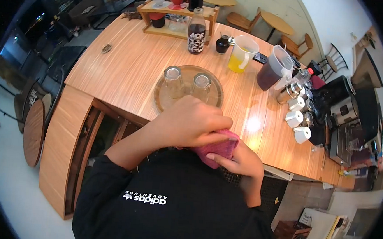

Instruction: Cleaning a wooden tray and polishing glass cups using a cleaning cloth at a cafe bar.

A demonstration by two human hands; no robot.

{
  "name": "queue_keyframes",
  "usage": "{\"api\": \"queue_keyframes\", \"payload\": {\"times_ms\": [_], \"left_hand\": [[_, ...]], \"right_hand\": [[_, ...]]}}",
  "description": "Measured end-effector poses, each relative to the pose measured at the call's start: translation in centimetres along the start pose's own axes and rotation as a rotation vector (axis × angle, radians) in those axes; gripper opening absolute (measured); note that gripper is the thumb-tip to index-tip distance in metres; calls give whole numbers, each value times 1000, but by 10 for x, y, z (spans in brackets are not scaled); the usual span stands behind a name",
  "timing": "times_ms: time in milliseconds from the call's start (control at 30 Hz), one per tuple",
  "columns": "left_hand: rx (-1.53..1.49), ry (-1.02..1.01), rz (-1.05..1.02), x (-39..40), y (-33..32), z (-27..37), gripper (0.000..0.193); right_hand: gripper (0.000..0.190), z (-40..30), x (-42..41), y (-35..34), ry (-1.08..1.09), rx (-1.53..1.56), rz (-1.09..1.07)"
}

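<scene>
My left hand (194, 121) and my right hand (241, 158) meet close to my chest, both gripping a pink cloth (217, 147). The cloth is bunched between them; whether something is inside it cannot be seen. Just beyond my left hand lies a round wooden tray (188, 70) on the counter. Two clear glasses stand upside down on it, the left glass (173, 80) and the right glass (201, 85) a little apart. My left forearm passes in front of the tray's near edge.
Beyond the tray stand a dark glass bottle (196, 37), a small carafe (222, 44), a pitcher of yellow liquid (237, 61) and a pitcher of dark liquid (269, 73). A wooden dripper stand (170, 32) is behind. At the right are several white cups (294, 119) and a coffee machine (343, 109).
</scene>
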State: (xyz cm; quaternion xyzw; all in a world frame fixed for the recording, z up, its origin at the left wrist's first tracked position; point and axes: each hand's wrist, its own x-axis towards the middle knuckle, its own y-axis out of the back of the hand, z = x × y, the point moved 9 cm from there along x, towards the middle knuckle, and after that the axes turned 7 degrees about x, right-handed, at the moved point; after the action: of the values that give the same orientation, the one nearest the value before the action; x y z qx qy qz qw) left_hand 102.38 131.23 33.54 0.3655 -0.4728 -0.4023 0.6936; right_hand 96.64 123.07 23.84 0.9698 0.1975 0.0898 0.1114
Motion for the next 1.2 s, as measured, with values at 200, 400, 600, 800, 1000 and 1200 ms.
{"api": "queue_keyframes", "payload": {"times_ms": [200, 400, 600, 800, 1000, 1200], "left_hand": [[-208, 186, 125, -6, -34, -34, 26], [-289, 597, 668, -92, -41, -150, 32], [-93, 714, 767, -121, -61, -222, 88], [-209, 677, 782, -113, -79, -264, 94], [-313, 661, 716, -129, -99, -286, 71], [-1183, 528, 841, -155, -79, -302, 58]], "right_hand": [[38, 8, -42, 19, 97, 485, 5], [38, 7, -58, 18, 436, 827, -172], [38, 28, -103, 13, 292, 832, -105], [39, 33, -24, -34, 157, 785, 23], [39, 46, -67, -88, 67, 721, 87], [40, 41, 179, -7, 53, 633, 207]]}}
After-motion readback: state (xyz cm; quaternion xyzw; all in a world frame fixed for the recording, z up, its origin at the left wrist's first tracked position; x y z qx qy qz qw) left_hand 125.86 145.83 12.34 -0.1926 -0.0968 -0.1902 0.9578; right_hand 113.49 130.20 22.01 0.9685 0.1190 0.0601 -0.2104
